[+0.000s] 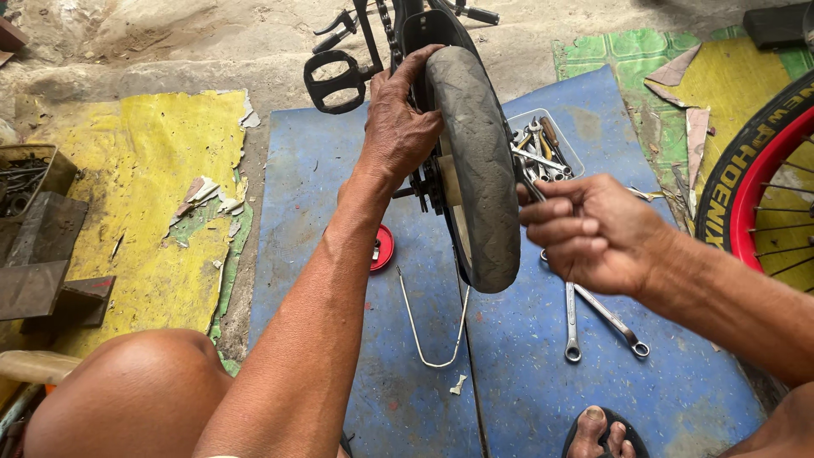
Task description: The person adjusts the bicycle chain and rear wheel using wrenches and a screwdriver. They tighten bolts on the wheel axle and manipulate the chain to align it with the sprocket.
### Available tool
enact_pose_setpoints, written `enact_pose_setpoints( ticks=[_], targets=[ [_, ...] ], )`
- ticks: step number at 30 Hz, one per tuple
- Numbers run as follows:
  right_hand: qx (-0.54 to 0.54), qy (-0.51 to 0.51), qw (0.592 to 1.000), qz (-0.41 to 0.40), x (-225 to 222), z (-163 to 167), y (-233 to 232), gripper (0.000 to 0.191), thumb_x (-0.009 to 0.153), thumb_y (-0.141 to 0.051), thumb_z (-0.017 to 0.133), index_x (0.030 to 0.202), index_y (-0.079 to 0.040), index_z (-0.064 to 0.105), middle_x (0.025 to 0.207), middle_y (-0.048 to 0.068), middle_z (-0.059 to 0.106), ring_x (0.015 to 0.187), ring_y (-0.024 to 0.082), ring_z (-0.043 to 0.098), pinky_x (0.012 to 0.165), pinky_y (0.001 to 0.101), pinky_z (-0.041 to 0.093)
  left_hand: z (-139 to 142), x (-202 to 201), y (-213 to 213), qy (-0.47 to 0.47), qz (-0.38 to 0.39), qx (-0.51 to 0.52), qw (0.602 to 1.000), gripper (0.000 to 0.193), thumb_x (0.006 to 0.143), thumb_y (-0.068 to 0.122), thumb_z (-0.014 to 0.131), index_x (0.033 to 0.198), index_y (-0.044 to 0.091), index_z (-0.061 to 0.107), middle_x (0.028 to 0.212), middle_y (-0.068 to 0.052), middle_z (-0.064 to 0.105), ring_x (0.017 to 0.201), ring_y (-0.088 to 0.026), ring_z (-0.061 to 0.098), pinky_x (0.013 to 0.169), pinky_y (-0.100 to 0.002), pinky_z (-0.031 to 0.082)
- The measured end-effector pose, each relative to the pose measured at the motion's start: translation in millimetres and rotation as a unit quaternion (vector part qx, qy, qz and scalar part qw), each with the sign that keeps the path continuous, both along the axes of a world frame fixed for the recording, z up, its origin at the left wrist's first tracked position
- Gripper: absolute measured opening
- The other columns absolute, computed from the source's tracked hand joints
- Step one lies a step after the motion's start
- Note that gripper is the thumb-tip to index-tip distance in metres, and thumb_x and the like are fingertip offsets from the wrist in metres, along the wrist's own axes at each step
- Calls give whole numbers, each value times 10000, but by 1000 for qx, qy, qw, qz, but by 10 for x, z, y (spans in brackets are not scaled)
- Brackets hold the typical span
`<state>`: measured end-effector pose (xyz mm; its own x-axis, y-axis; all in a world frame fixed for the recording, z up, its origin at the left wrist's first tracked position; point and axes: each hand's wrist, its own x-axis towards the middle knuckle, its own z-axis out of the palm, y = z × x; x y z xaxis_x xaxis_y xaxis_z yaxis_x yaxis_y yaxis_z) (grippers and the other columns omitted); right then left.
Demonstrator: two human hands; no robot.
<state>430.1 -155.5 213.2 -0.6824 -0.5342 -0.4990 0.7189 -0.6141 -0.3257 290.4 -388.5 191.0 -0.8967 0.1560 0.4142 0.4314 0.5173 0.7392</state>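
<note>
The left hand lies over the top of a small grey wheel, with the fingers curled on the tyre; the grip is closed on the wheel, and it seems to hold the wheel steady, because the little bicycle stands upside down with its black pedal in the air. The right hand is just beside the right side of the same wheel, near its middle. Its fingers are pinched together around a thin metal tool, maybe a small spanner; only the tip shows, so I cannot tell exactly what kind. The wheel stands upright between the two hands, over the middle of a blue mat on the floor. Behind the wheel, at the far edge of the mat, a clear plastic box holds more tools, close to the right hand. Two spanners lie on the mat under the right hand, a bent wire stay lies near the front, and a red round lid lies left of the wheel. A large wheel with a red rim is at the right edge.
</note>
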Motion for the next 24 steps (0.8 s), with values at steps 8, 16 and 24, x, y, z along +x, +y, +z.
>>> enact_pose_setpoints(
  ticks=[8,16,24],
  targets=[
    [112,66,991,37,40,-31,-109,328,1081,-358,409,891,-118,527,509,-91,337,325,20,282,234,174,224,-66,-4,-8,37,1,8,999,630,846,409,856,1406,319,582,1259,-125,550,1307,-305,504,1124,-475,457],
    [441,189,877,32,197,-148,-393,526,1072,-513,339,785,-79,412,482,-17,303,328,102,252,267,265,192,-45,29,0,29,8,8,1000,600,874,417,838,1408,298,592,1284,-121,562,1330,-303,480,1123,-460,430],
    [302,104,944,79,-10,150,-201,329,1084,-354,323,829,-172,422,475,-103,312,293,12,234,204,179,150,-76,16,-17,43,-8,23,999,641,841,398,842,1418,291,584,1295,-114,582,1324,-290,493,1137,-445,458]
  ],
)
